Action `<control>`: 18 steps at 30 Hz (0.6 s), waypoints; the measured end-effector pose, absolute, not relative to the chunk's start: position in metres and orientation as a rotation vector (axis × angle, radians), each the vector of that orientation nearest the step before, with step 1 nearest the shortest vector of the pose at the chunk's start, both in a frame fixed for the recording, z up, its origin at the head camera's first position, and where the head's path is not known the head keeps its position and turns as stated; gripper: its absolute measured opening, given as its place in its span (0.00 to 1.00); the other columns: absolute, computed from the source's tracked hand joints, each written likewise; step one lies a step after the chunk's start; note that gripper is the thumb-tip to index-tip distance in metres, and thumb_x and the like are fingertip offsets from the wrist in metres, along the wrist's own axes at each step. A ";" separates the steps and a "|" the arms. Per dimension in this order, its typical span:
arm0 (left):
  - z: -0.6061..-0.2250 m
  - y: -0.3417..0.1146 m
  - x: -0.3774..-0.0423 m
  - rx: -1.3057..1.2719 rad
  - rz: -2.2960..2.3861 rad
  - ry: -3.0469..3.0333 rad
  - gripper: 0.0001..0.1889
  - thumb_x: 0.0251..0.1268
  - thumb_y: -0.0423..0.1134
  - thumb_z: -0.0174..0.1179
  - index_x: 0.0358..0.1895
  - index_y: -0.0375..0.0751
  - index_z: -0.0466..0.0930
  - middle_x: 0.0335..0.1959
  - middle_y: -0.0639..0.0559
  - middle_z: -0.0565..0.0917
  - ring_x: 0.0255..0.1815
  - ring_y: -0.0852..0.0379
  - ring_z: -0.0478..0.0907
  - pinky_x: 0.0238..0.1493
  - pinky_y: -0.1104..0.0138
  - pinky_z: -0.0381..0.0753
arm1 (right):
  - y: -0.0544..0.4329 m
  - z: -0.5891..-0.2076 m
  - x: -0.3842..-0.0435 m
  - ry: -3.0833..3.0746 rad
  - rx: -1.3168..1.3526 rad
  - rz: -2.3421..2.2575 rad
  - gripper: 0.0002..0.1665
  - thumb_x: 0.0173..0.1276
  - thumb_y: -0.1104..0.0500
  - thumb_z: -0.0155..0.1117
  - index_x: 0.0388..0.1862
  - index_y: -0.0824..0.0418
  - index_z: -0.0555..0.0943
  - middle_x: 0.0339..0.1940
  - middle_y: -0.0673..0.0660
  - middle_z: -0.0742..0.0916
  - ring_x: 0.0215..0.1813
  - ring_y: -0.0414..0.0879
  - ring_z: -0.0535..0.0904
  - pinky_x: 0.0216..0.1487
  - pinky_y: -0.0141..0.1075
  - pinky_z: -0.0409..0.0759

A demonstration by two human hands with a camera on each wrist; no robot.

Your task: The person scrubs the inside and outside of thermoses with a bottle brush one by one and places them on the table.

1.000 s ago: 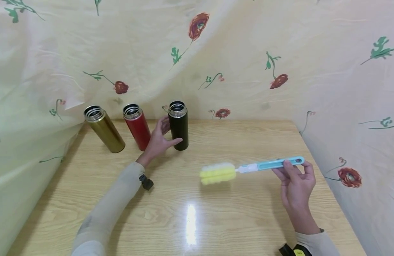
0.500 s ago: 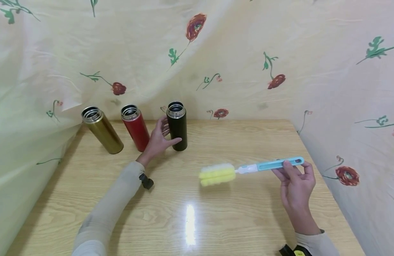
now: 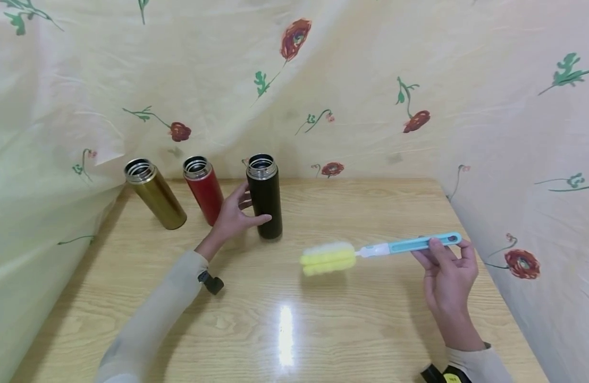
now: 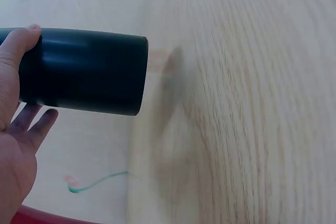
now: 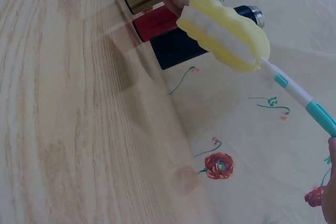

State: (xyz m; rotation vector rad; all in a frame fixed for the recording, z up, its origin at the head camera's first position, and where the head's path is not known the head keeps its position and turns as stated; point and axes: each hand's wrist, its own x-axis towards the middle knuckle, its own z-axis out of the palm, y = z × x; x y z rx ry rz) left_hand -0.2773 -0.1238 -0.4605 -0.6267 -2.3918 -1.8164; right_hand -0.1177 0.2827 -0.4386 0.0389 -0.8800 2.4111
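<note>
Presently, left hand is gripping black bottle, right hand pinching brush; seemingly bottle-handling step, next move likely needing steadiness.

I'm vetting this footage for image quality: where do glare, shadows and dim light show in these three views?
Head: bright, a white streak of glare on the table, a faint shadow under the brush; left wrist: dimmer, a pale sheen on the black bottle, a blurry shadow beyond its base; right wrist: also dim, soft shadows on the table.
</note>
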 end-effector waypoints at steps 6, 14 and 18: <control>-0.452 -0.128 -0.260 -0.715 -1.811 -2.356 0.43 0.49 0.35 0.81 0.71 0.46 0.70 0.64 0.46 0.78 0.60 0.44 0.77 0.60 0.47 0.82 | 0.284 -0.429 -0.122 -0.851 0.095 2.397 0.12 0.70 0.82 0.54 0.48 0.73 0.69 0.31 0.70 0.87 0.32 0.58 0.90 0.39 0.47 0.84; -0.445 -0.137 -0.240 -0.827 -1.734 -2.378 0.46 0.47 0.33 0.81 0.73 0.45 0.69 0.66 0.45 0.76 0.63 0.42 0.75 0.56 0.41 0.82 | 0.288 -0.405 -0.127 -0.860 0.202 2.372 0.13 0.70 0.83 0.52 0.49 0.74 0.69 0.33 0.72 0.87 0.33 0.60 0.90 0.38 0.48 0.84; -0.441 -0.141 -0.230 -0.851 -1.700 -2.405 0.47 0.47 0.33 0.82 0.74 0.44 0.69 0.66 0.45 0.76 0.65 0.43 0.75 0.55 0.43 0.83 | 0.292 -0.389 -0.130 -0.864 0.234 2.358 0.14 0.69 0.83 0.52 0.50 0.74 0.69 0.33 0.71 0.86 0.34 0.61 0.90 0.38 0.49 0.84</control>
